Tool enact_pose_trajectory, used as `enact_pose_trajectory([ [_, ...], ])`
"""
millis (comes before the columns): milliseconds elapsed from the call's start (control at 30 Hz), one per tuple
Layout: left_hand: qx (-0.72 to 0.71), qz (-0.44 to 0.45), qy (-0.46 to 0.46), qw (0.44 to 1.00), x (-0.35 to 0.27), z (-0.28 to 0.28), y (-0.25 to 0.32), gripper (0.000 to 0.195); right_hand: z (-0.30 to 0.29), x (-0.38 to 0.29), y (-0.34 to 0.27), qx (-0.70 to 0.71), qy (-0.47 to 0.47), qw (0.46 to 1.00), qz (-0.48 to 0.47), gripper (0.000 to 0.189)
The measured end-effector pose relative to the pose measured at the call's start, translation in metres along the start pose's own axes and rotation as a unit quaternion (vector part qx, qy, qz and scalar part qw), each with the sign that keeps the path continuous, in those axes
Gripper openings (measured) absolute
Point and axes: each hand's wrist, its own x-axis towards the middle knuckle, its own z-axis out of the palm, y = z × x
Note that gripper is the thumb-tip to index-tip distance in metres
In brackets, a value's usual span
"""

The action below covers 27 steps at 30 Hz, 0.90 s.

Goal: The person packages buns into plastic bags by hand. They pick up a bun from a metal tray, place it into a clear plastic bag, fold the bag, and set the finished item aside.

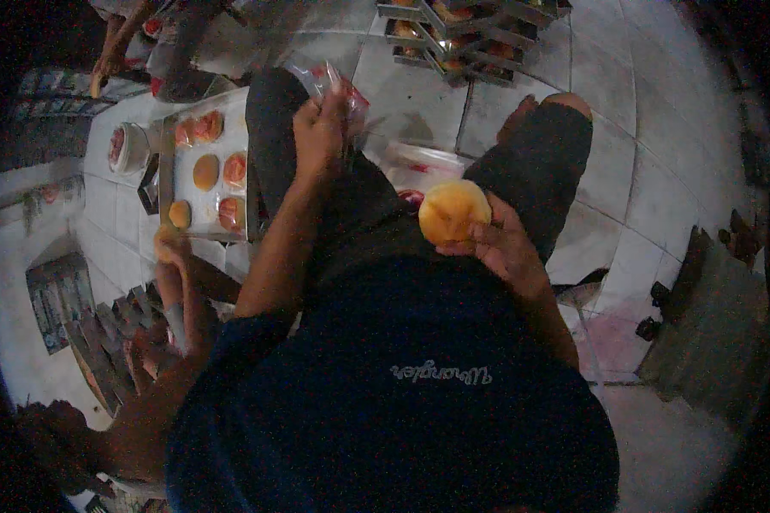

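Note:
My right hand (504, 247) holds a round golden bun (454, 213) by its edge, over my lap. My left hand (321, 128) grips clear plastic bags (350, 96) with red print, above my knee. Between my legs sits a clear plastic container (423, 157), partly hidden by the bun. A dark red thing (412, 200) shows beside the bun, too dim to name. To the left lies a metal tray (192, 144) with several buns, some in clear wrappers with red on them and some bare.
At the left, a co-worker's hand (174, 247) holds a bun by the tray's near corner. Another person's hand (106, 67) reaches in at the upper left. A white tub (128, 149) stands on the tiled floor (404, 83). Stacked metal trays (449, 48) of buns stand ahead.

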Motion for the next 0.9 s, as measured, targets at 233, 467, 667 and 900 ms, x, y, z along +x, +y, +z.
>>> enact_pose_trajectory([
  [233,-0.06,-0.019,0.029,0.998,0.044,-0.014,-0.051,0.036,-0.015,0.017,0.005,0.149,0.013,0.988,0.026,0.063],
  [467,-0.376,-0.228,-0.136,0.888,0.036,-0.017,-0.069,0.043,0.057,0.037,-0.033,-0.15,0.064,0.975,-0.152,0.058],
  [667,-0.089,-0.03,0.037,0.995,-0.026,0.052,0.0,0.045,0.083,0.088,-0.049,-0.257,0.101,0.924,-0.265,0.046],
  [900,-0.082,0.04,-0.014,0.996,-0.037,0.038,-0.008,0.036,0.055,0.105,-0.048,-0.161,0.139,0.955,-0.205,0.044],
])
